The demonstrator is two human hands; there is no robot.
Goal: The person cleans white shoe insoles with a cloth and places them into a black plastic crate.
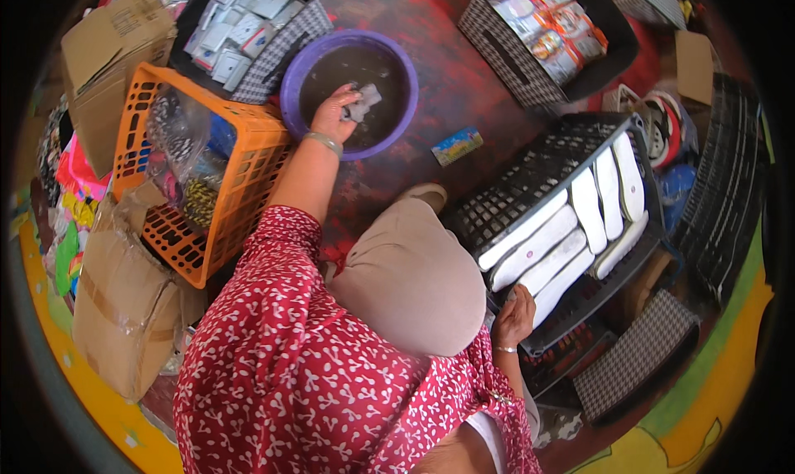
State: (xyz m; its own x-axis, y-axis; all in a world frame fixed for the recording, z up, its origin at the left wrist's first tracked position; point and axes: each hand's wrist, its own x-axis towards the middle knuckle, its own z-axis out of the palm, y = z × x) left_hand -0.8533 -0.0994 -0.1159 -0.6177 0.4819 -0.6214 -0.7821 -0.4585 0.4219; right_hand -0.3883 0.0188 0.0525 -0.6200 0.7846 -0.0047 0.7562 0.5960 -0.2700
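"Grey cloth (363, 103): where, and held how?"

"Above the murky water (331, 70) in the purple tub (411, 93). Bunched in the left hand (333, 114), clamped mainly between thumb and fingers, a loose fold poking out on the far side."

"And the right hand (515, 315)?"

"Well apart from the left. Bent-fingered, next to the long white pieces (540, 250) in the black crate (507, 191). Whether gripping, touching or only close by: cannot tell."

"Best way of handling such a wad, probably sodden?"

"Keep low over the middle of the tub. Gather the loose fold into the palm, then squeeze firmly, for drips to land back in the water and not on the red-and-dark floor (414, 48). Better still, bring both hands to the wringing: likely drier and more even than a one-handed squeeze. Mind the orange crate (269, 134) right beside the tub; keep the patterned sleeve (286, 234) clear of rim and water alike."

"Hard to make out?"

"Bottom of the tub, lost under cloudy water. Palm of the right hand, turned out of sight. Most of one shoe (428, 194), tucked behind the trousered knee (422, 267). Contents of the clear plastic bag (175, 125) in the orange crate, blurred by glare and creases. Outer clutter, bent and cut off by the dark fisheye rim."
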